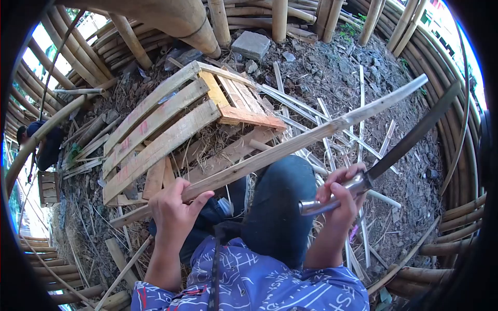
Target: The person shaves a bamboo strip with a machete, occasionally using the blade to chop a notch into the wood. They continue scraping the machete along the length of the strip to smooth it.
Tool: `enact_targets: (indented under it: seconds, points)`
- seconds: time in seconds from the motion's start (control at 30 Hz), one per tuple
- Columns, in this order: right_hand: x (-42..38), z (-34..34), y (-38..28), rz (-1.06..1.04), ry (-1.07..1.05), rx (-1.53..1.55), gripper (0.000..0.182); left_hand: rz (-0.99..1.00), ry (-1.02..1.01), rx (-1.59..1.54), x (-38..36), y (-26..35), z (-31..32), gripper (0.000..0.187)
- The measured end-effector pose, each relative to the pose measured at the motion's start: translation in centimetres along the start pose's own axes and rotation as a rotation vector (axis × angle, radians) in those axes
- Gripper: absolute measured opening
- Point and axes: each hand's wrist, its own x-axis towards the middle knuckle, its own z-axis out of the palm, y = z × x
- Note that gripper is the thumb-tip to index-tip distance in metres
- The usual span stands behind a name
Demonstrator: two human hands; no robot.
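Observation:
A long pale wooden strip (311,132) slants across the view from lower left to upper right. My left hand (179,207) is wrapped round it near its lower end, thumb stretched along the wood. On the right, my right hand (345,196) grips the metal handle of a machete (410,140). Its long dark blade points to the upper right, beside the strip's far end and apart from it. Behind the strip lies a broken slatted wooden crate (155,124), tilted on the ground. My bent knee (285,186) is below the strip.
Thin split strips (361,114) lie scattered on the dirt at the right. A grey concrete block (251,45) sits at the back near bamboo posts (279,20). Bamboo fencing curves all round. At the far left is another person (49,142) in dark clothes, near a small crate (49,187).

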Motion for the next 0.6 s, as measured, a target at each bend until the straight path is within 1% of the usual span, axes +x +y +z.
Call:
enact_targets:
  seconds: [0.07,0.13,0.17,0.23,0.27,0.3,0.33,0.4,0.47,0.53,0.6]
  points:
    - [-1.1,-1.6,-0.7,0.027,0.037,-0.162,0.031,0.094,-0.009,0.001,0.3,1.0,0.3,0.049]
    - [-2.1,-4.0,-1.3,0.126,0.049,-0.371,0.028,0.102,-0.041,-0.030,0.3,1.5,0.8,0.047]
    - [-2.7,-5.1,-1.3,0.140,0.090,-0.510,0.026,0.099,-0.060,-0.053,0.1,1.7,1.2,0.049]
    - [-3.6,-6.8,-1.2,0.177,0.034,-0.707,0.024,0.101,-0.093,-0.093,-0.2,2.2,1.8,0.050]
    - [-4.0,-7.9,-0.7,0.192,0.012,-0.796,0.023,0.121,-0.098,-0.053,-0.4,2.3,2.1,0.049]
    - [-4.4,-8.3,0.1,0.166,0.051,-0.803,0.024,0.143,-0.103,-0.013,-0.5,2.3,2.4,0.048]
    - [-4.5,-8.6,0.7,0.142,0.077,-0.880,0.024,0.152,-0.119,-0.026,-0.7,2.2,2.7,0.048]
    - [-4.0,-8.1,1.2,0.074,0.093,-1.094,0.021,0.152,-0.118,0.066,-1.2,1.6,3.0,0.047]
    - [-3.7,-8.6,2.4,0.100,0.076,-1.131,0.021,0.180,-0.097,0.086,-1.4,1.6,2.7,0.047]
    - [-3.6,-7.9,2.9,0.092,0.056,-1.166,0.020,0.218,-0.032,0.121,-1.3,1.8,2.4,0.047]
    - [-3.5,-8.4,3.3,0.086,0.073,-1.178,0.018,0.186,-0.054,0.101,-1.2,1.9,2.3,0.047]
